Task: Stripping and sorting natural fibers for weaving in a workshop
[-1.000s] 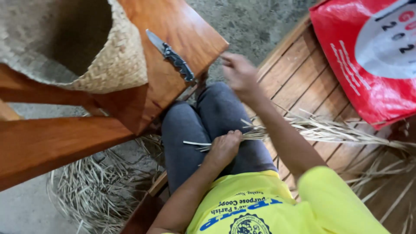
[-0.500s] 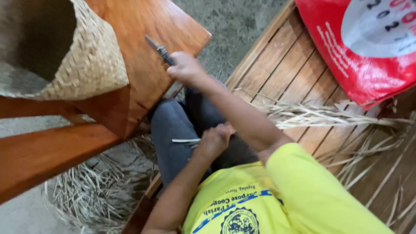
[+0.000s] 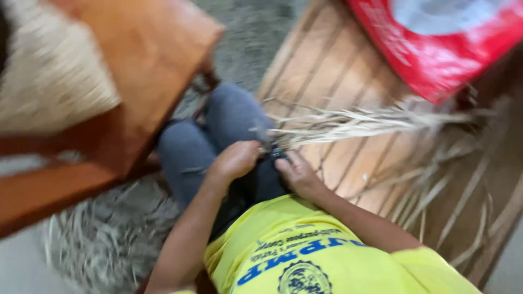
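Head view, frame motion-blurred. Both hands meet over the lap, above the grey-trousered thighs (image 3: 218, 130). Left hand (image 3: 235, 160) is curled into a loose fist, knuckles up, fingers closed around something at its right edge; what exactly it grips cannot be told through the blur. Right hand (image 3: 297, 173) sits just beside it, fingers bent and closed on a small dark object (image 3: 271, 146), probably a knife handle, which lies between the two hands and touches both; the blade, if any, is not resolvable. A bundle of dried palm-leaf strips (image 3: 359, 122) starts right at the fingertips of the right hand and runs away from it to the right, lying flat across the slatted wooden bench (image 3: 321, 65). More loose strips (image 3: 441, 190) lie scattered on the slats beyond the right forearm. Past the far end of the bundle, well apart from the hands, is a red plastic sack (image 3: 441, 60). To the left of the left hand, near the knee, stands a reddish wooden counter (image 3: 158, 60), with a woven straw basket (image 3: 49, 81) on its far left part. Below the left forearm, on the floor, lies a heap of dry strip offcuts (image 3: 92, 239). Yellow shirt (image 3: 305, 245) fills the bottom edge.
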